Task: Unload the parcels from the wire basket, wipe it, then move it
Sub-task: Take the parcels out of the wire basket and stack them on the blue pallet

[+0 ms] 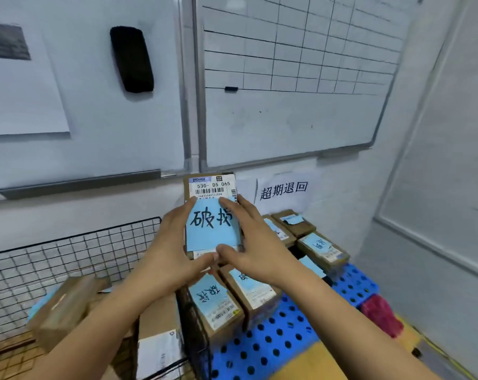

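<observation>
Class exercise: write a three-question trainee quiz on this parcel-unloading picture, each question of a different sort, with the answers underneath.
1. True or false: the left hand and the right hand both hold the raised parcel, which bears a blue note.
2. Multiple choice: the parcels on the right lie on A) a blue perforated pallet, B) a wooden shelf, C) a metal trolley.
3. Short answer: is the wire basket empty?

Key
1. True.
2. A.
3. No: a brown parcel lies inside it.
</observation>
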